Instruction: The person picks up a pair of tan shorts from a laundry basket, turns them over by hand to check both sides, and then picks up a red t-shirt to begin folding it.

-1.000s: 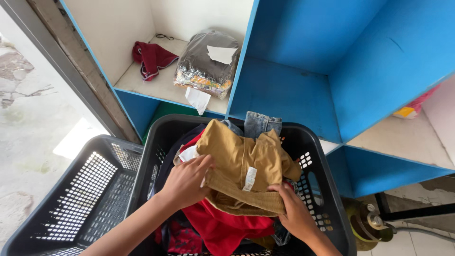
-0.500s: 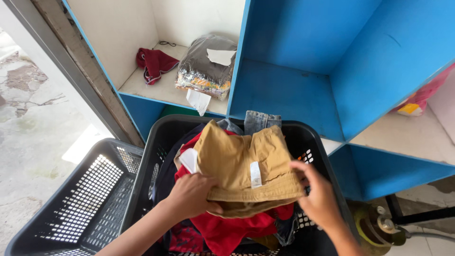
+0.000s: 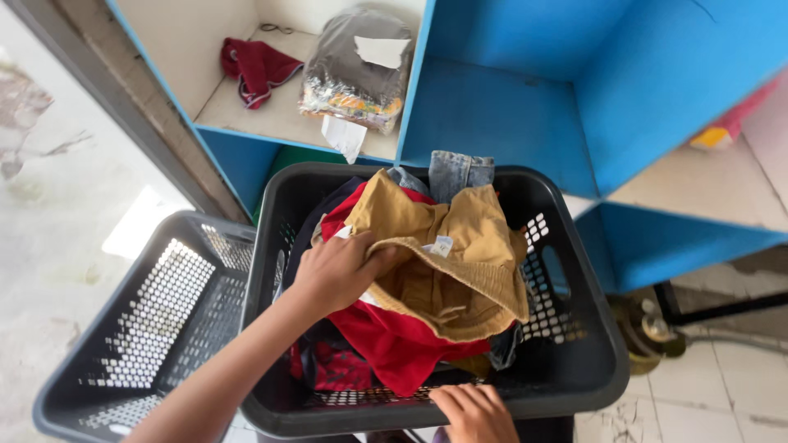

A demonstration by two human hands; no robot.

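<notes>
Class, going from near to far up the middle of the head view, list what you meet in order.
Right hand on the basket rim → red garment → tan garment, gripped by the left hand → jeans → blue shelf compartment.

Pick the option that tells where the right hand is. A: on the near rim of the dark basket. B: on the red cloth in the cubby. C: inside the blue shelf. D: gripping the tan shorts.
A: the right hand rests on the basket rim nearest the camera, while the left hand grips the tan shorts.
</notes>
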